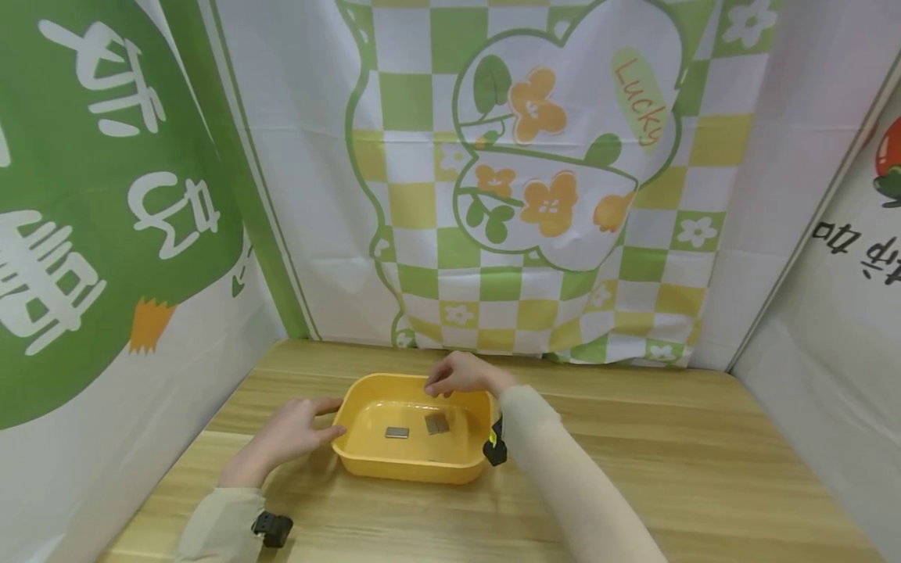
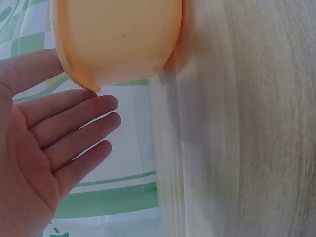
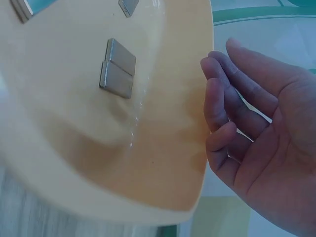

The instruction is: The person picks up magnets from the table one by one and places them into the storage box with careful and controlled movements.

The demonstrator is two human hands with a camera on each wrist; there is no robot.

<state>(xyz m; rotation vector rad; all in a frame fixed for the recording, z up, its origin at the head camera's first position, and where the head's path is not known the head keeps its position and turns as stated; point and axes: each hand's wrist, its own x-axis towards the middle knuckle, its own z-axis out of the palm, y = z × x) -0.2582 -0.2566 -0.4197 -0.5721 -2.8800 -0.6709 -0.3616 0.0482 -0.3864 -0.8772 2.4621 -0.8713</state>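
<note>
A yellow plastic basin [image 1: 394,468] stands on the table. On its floor lie a flat silver rectangular piece [image 1: 397,432] and, to the right, a pair of silver pieces [image 1: 436,423], side by side in the right wrist view. My left hand [image 1: 292,430] is at the basin's left rim, its thumb reaching the edge and the index fingertip touching it; the other fingers [image 2: 79,123] extend straight outside. Over the far rim hovers my right hand [image 1: 461,374], fingers [image 3: 215,103] loosely bent, nothing visible in them. Another small silver piece [image 3: 129,6] shows at the top of the right wrist view.
The wood-grain table [image 1: 633,469] extends around the basin. Behind it hangs a checked green and yellow cloth [image 1: 464,305], with a green and white printed cloth [image 1: 141,234] on the left and a white one [image 1: 831,328] on the right.
</note>
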